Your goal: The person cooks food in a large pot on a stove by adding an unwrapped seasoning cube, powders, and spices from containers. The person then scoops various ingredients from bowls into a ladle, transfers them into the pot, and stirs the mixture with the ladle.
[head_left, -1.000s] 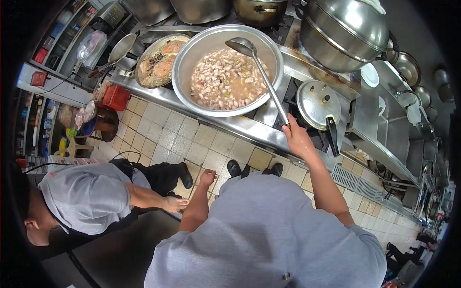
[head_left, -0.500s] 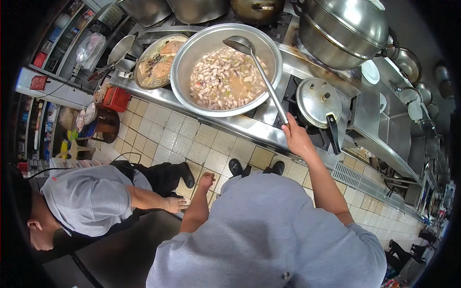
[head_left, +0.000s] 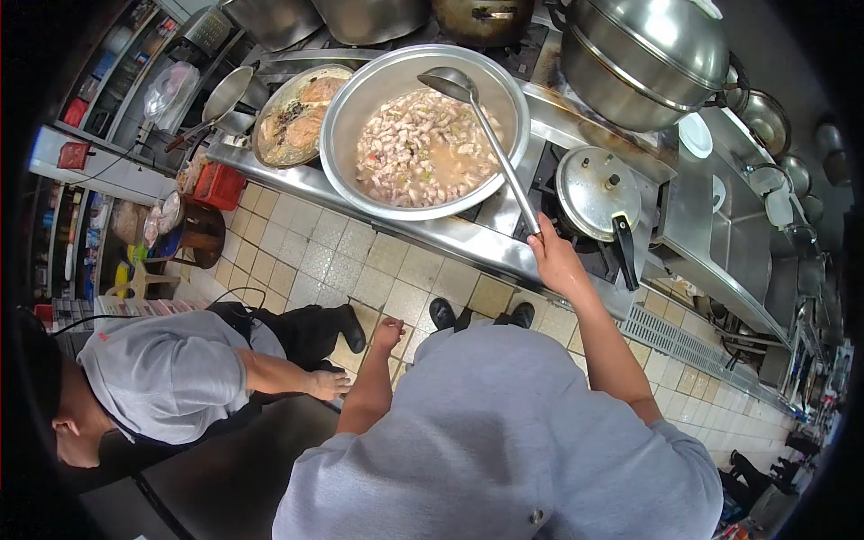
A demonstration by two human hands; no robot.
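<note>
My right hand (head_left: 556, 258) is closed around the handle end of a long metal ladle (head_left: 506, 166). The ladle's bowl hangs over the far side of a large, wide metal pot (head_left: 335, 155), and its handle slants across the near right rim. Small pale chopped pieces, perhaps meat, lie in brownish liquid (head_left: 423, 148) inside the pot, with bits of green among them. Low beside my body, my left hand (head_left: 389, 334) is curled into a loose fist, with nothing seen in it.
A pan of browned pieces (head_left: 301, 130) stands left of the pot; a pressure cooker (head_left: 598, 189) sits to its right. A big lidded steamer (head_left: 643, 63) is behind. A co-worker in grey (head_left: 166, 369) is at my left, a hand (head_left: 328, 384) near my left forearm.
My left hand has shifted very slightly forward. The ladle, the pot and my right hand stay in place.
</note>
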